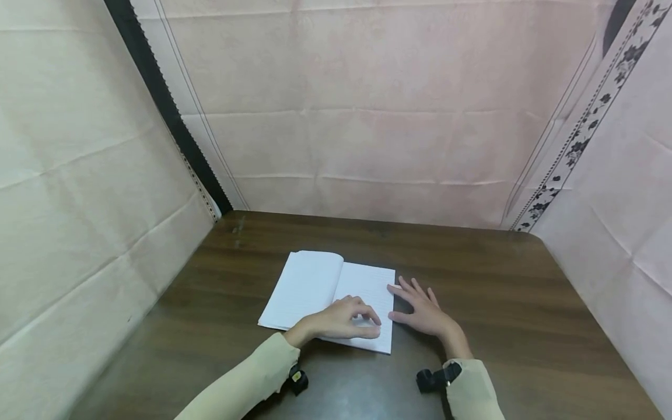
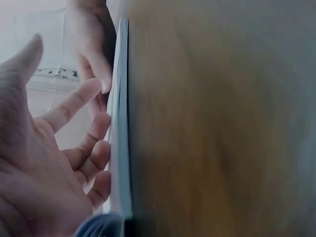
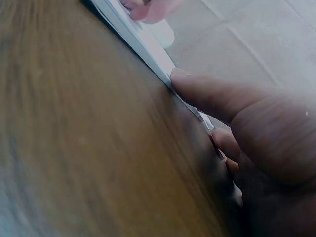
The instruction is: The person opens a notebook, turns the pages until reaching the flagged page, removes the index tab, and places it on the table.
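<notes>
My head camera looks down at the notebook [image 1: 328, 297]; both wrist cameras skim its edge closely.

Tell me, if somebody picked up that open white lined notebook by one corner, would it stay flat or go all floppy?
The open white lined notebook would probably flop: it looks thin, with soft paper pages. It seems light, so a push would likely slide it across the smooth brown wooden table. It lies flat, so it shouldn't roll.

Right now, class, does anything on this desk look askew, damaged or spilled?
Little stands out. The open notebook lies slightly turned against the table edge, its pages flat and unmarked. The left hand rests on the right-hand page; the right hand touches its outer edge. No spill or tear shows.
</notes>
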The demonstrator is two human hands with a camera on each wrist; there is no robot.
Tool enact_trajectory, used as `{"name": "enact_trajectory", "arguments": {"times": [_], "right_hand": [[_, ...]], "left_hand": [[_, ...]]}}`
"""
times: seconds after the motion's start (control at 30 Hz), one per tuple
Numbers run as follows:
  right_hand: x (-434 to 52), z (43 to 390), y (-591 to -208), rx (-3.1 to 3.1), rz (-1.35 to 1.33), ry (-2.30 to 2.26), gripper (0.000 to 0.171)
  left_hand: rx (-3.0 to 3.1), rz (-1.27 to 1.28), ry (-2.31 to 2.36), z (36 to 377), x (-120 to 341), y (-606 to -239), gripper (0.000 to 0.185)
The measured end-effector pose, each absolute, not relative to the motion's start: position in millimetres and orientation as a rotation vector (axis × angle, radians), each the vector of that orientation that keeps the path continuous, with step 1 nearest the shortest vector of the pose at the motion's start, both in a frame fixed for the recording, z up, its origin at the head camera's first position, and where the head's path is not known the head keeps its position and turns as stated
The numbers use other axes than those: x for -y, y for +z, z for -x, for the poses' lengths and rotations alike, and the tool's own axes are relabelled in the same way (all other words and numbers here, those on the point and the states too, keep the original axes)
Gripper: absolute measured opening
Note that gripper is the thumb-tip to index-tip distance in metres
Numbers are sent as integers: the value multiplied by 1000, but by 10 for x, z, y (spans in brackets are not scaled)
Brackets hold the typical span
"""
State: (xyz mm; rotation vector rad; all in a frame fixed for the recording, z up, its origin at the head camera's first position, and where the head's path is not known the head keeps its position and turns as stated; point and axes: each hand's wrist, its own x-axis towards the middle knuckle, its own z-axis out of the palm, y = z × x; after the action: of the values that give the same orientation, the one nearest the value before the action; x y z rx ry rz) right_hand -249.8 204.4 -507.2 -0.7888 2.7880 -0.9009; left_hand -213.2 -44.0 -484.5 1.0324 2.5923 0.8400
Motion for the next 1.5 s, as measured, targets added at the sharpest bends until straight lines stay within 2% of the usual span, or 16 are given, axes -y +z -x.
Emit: {"name": "enact_trajectory", "arguments": {"times": [0.27, 0.63, 1.13, 1.5], "right_hand": [[-2043, 2516, -5068, -2780, 780, -884, 65], [-2052, 2512, -5061, -2769, 774, -901, 66], [-2046, 2492, -5061, -2764, 777, -890, 66], [-2049, 2516, -5069, -2764, 735, -951, 59]], "left_hand": [[-2588, -1073, 730, 2124, 403, -4880, 53], [-2556, -1115, 651, 2157, 419, -4886, 60], [-2536, -1064, 701, 2185, 446, -4909, 47], [-2488, -1098, 858, 2207, 525, -4883, 18]]}}
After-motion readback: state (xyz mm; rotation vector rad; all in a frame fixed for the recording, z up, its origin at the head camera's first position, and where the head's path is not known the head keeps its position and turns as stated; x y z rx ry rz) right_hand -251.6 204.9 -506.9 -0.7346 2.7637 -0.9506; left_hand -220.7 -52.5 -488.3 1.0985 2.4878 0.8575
